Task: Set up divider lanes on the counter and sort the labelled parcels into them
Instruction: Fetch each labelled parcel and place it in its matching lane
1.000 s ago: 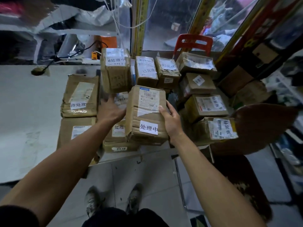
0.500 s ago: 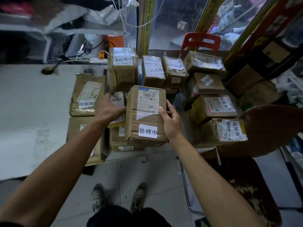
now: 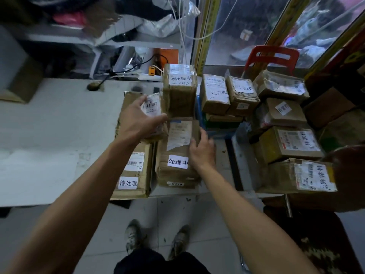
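Note:
Brown cardboard parcels with white labels lie in rows on the white counter (image 3: 49, 135). My right hand (image 3: 201, 149) grips the right edge of a parcel labelled 处理中 (image 3: 177, 153), which rests on top of a box marked 0410 (image 3: 177, 183). My left hand (image 3: 138, 119) holds a small parcel with a barcode label (image 3: 152, 104), raised just left of a tall 处理中 box (image 3: 179, 91). Below my left forearm lies a flat 待处理 parcel (image 3: 132, 171). Two 已完成 boxes (image 3: 215, 93) stand to the right of the tall box.
Several more labelled boxes (image 3: 288, 143) are stacked at the counter's right end, beside a brown round object (image 3: 347, 175). A red chair (image 3: 274, 56) stands behind them by the window. Cables and a power strip (image 3: 150, 76) lie at the back. My shoes (image 3: 134, 234) are on the tiled floor.
The 处理中 parcel has come down from between both hands onto the 0410 box. My left hand has let go of it and lifted the small barcode parcel up and left.

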`<state>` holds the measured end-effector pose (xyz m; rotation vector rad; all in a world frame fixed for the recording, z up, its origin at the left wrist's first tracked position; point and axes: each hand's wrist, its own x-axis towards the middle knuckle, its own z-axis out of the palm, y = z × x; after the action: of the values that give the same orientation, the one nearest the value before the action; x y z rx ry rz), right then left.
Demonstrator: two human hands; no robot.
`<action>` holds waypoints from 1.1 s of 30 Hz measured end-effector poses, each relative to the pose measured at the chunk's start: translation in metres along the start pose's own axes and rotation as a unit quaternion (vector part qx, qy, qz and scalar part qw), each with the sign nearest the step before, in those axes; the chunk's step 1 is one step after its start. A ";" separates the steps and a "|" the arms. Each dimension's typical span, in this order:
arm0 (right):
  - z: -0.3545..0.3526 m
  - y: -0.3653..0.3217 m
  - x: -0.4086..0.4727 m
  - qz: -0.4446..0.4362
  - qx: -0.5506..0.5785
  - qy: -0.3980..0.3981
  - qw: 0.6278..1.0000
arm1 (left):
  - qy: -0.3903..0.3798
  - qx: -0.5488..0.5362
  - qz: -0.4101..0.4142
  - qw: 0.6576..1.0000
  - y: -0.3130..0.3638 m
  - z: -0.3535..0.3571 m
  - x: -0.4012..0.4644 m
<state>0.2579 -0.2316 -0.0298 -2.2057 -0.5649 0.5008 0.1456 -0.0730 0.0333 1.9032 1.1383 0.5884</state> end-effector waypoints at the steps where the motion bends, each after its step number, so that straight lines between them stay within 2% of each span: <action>1: 0.005 0.000 0.000 0.005 -0.030 -0.001 1.000 | -0.006 0.001 -0.004 1.000 -0.001 0.001 -0.001; 11: 0.010 -0.008 0.017 0.011 -0.028 -0.048 0.998 | -0.053 0.010 0.015 0.998 0.005 0.032 0.003; 15: 0.007 0.000 0.017 0.008 -0.016 -0.049 0.999 | -0.079 0.076 0.073 0.991 0.009 0.044 0.008; 21: 0.012 0.010 0.014 0.000 -0.016 -0.042 0.999 | -0.211 0.168 0.197 0.942 0.025 0.038 0.024; 24: 0.013 0.010 0.014 0.002 -0.044 -0.029 0.999 | -0.267 0.192 0.209 0.921 0.025 0.041 0.034; 28: 0.017 0.007 0.013 -0.003 -0.047 -0.018 0.999 | -0.287 0.242 0.186 0.908 0.024 0.044 0.043; 31: 0.020 0.004 0.013 -0.005 -0.045 -0.007 0.999 | -0.261 0.310 0.212 0.889 0.019 0.045 0.042; 33: 0.019 0.004 0.012 -0.007 -0.043 -0.006 0.999 | -0.266 0.309 0.226 0.885 0.019 0.044 0.043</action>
<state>0.2590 -0.2160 -0.0469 -2.2804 -0.6180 0.4907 0.2076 -0.0579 0.0238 2.6887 0.5387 -0.1161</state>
